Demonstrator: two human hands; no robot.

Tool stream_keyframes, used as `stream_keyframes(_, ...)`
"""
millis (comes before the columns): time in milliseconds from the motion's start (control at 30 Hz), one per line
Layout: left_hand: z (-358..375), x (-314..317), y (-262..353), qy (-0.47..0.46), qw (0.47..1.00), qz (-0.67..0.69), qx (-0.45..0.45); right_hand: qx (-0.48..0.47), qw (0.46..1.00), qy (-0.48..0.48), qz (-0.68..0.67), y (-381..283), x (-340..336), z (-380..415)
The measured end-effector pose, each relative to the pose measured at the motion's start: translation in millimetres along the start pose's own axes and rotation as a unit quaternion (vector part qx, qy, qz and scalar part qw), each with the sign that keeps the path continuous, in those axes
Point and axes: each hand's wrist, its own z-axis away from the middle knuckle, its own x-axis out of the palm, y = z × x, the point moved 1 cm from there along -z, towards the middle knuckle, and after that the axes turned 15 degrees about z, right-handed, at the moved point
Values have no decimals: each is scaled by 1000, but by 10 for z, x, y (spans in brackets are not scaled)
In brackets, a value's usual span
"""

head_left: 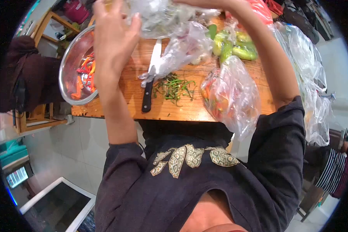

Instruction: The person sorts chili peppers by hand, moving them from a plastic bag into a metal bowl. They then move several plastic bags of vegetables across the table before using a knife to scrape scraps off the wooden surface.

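The wooden worktop [189, 108] is seen stretched across the top of the view, and everything is placed against it. Off its right end, a long heap of clear plastic [309, 77] is draped down past the edge. At its left end, a metal bowl [65, 58] is set half over the corner, with red and orange strips seen inside. At the near edge, right of centre, a clear bag of red and orange produce [230, 92] is left hanging over the side. Farther back on the right, green peppers [236, 46] are bundled in more plastic.

Above the middle of the worktop a crumpled clear bag [162, 15] is held up. It is gripped by the left hand [114, 34], fingers curled into the plastic. The right hand [205, 3] is cut off by the top of the view at the bag, so its grip cannot be told.

Below the bag, a black-handled knife [150, 77] is laid flat, blade pointing away. Just right of it, green trimmings [174, 87] are scattered.
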Motion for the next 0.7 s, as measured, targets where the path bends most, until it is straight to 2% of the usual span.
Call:
stream_keyframes(33, 53, -34, 214, 11, 1000, 4, 9, 68, 998, 11, 2, -131, -265, 181)
stream_keyframes(67, 105, -32, 355, -9, 999, 52, 12, -23, 988, 150, 18, 278, -116, 195)
stream_keyframes(100, 161, -18, 470, -28, 994, 102, 15, 57, 996, 52, -45, 77, -419, 489)
stream_keyframes(133, 227, 16, 575, -49, 987, 151, 15, 17, 997, 56, -58, 78, -544, 746)
stream_keyframes(233, 466, 285, 864, -151, 927, 342, -38, 81, 979, 10, -186, -92, -644, 1423)
stream_keyframes(267, 512, 375, 932, -160, 919, 359, -34, 112, 964, -2, -242, -209, -637, 1643)
stream_keyframes(333, 581, 525, 1068, -180, 903, 390, -22, 187, 913, -17, -362, -449, -586, 2080)
stream_keyframes(367, 595, 539, 1172, -194, 892, 405, -46, 214, 898, -14, -384, -508, -530, 2245)
stream_keyframes(400, 606, 558, 1228, -214, 891, 399, -22, 240, 883, -9, -404, -546, -476, 2392)
stream_keyframes(433, 613, 590, 1288, -232, 889, 394, 3, 260, 889, 6, -377, -578, -426, 2513)
stream_keyframes(500, 593, 600, 1326, -269, 886, 375, 40, 234, 909, 55, -340, -663, -338, 2613)
stream_keyframes(600, 620, 700, 1344, -262, 900, 331, 109, 222, 909, 120, -331, -771, -351, 2597)
stream_keyframes(700, 624, 720, 1404, -299, 885, 344, 92, 203, 912, 140, -327, -773, -369, 2608)
